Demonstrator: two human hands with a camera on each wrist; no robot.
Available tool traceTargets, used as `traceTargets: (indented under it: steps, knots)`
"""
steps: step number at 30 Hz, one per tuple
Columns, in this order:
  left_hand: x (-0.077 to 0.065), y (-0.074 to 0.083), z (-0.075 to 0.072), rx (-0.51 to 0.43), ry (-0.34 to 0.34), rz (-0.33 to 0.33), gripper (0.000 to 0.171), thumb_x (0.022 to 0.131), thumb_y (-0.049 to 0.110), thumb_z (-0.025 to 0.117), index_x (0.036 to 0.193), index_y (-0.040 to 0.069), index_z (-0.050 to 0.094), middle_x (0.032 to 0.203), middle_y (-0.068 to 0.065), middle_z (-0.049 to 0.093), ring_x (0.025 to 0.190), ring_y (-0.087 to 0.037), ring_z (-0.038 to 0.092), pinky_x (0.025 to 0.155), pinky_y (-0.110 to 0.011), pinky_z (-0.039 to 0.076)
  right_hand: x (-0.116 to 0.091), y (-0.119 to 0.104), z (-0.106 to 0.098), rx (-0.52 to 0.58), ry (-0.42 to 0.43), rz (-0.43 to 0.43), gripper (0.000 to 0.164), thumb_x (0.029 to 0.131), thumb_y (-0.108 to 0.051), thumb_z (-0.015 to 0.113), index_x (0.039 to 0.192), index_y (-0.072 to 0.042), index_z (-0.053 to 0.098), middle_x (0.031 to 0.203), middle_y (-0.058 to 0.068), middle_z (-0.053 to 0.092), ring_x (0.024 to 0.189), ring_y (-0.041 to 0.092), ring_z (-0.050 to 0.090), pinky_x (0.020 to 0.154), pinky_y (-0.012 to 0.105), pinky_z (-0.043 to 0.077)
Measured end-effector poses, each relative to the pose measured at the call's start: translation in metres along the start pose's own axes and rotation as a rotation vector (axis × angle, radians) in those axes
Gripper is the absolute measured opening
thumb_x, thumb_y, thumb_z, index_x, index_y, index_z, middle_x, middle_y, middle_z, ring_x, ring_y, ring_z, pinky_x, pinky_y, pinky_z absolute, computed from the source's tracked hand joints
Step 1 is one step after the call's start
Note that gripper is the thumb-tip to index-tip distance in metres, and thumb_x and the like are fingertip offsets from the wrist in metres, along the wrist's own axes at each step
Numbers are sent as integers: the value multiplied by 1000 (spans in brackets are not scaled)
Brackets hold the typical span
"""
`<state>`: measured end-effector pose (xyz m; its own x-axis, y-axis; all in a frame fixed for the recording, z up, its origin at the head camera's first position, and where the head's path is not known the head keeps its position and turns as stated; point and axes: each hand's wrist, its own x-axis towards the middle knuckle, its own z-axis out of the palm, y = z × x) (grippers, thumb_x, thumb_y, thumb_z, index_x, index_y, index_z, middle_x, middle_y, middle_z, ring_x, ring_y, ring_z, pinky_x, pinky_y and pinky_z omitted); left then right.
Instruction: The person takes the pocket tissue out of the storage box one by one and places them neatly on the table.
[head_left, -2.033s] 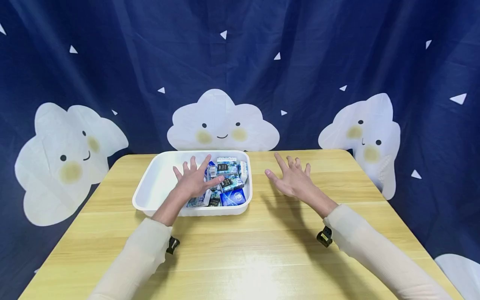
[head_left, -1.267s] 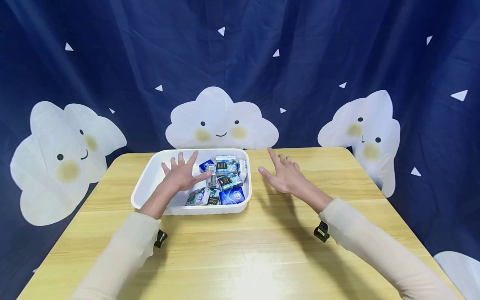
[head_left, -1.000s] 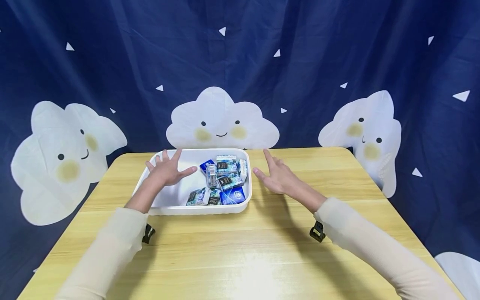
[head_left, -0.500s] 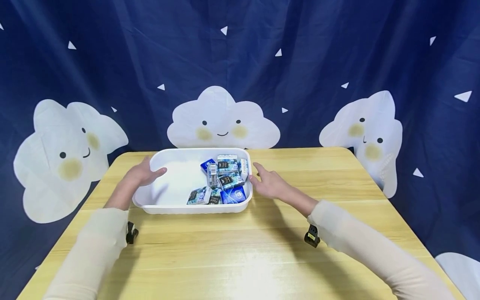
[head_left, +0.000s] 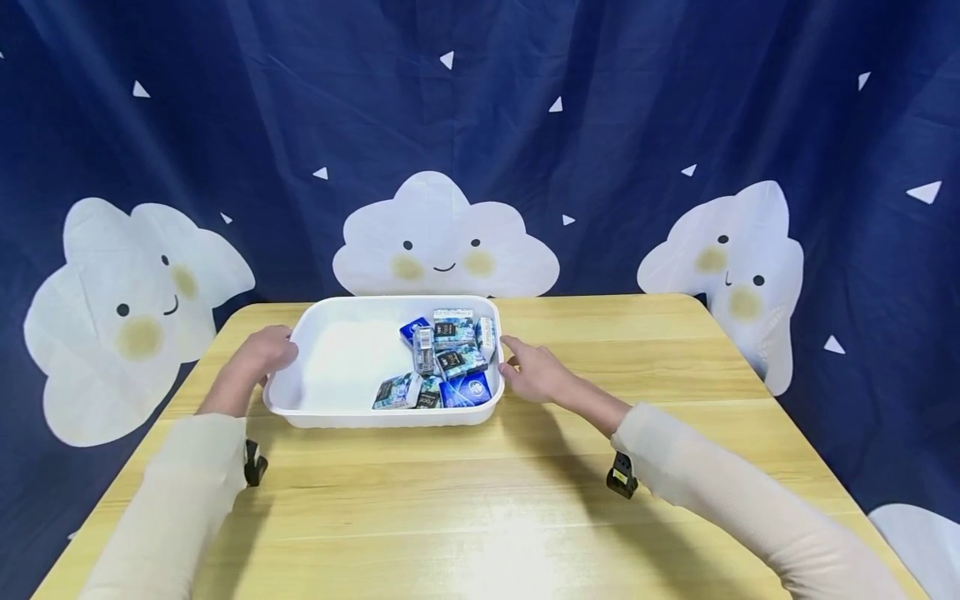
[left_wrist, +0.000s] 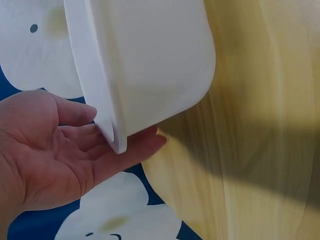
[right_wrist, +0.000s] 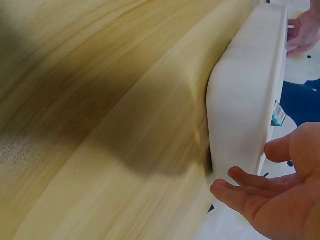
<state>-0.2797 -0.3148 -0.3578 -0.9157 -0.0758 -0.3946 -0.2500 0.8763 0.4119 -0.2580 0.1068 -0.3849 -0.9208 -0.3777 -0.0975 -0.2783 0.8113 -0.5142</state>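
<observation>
A white plastic basin [head_left: 341, 358] stands on the table, with several blue patterned pocket tissue packs [head_left: 461, 362] heaped in its right half. At its left end, my left hand [head_left: 266, 354] grips the rim. The left wrist view shows that hand's thumb [left_wrist: 80, 112] against the rim and its fingers under it. My right hand [head_left: 536, 372] holds the opposite end, its thumb at the rim. In the right wrist view, the right hand's fingers [right_wrist: 245, 192] lie below the rim by the outer wall [right_wrist: 240, 100].
The wooden table [head_left: 480, 492] extends in front of the basin and to its right. Behind the far edge hangs a dark blue curtain [head_left: 615, 167] with smiling white clouds. Black straps [head_left: 622, 475] show at both sleeves.
My left hand has moved left from above the basin to its left end and taken the rim. The right hand has come in leftward to the right end. The basin stays in place.
</observation>
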Motion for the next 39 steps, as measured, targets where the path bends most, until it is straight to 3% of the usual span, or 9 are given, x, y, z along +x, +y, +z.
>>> traceTargets:
  steps: [7,15,26,39]
  knots:
    - [4,-15,-3,-88,-20,30,32,93,4,30,116,-9,48,105,-26,57,85,-31,63,65,-39,57,2,0,1,-27,14,-41,58,106,-24,51,157,-2,33,124,23,70,116,34,67,100,46,52]
    - [5,-22,-3,-206,-66,26,40,94,5,32,129,-11,45,109,-26,57,82,-27,63,68,-36,56,0,-1,0,-41,8,-35,58,107,-25,50,157,-3,33,123,23,70,114,34,68,99,46,53]
    - [14,-32,-2,-189,-64,-17,51,106,15,33,152,-7,32,131,-31,49,90,-26,61,71,-31,54,0,0,1,-44,8,-32,58,106,-26,50,157,-4,33,122,23,70,113,33,68,97,45,53]
    - [11,-26,2,-191,-33,-12,54,106,15,35,155,-6,28,135,-32,47,90,-27,60,69,-30,53,-2,1,-2,-22,-2,-19,59,106,-26,50,158,-3,32,124,24,69,113,34,68,96,46,54]
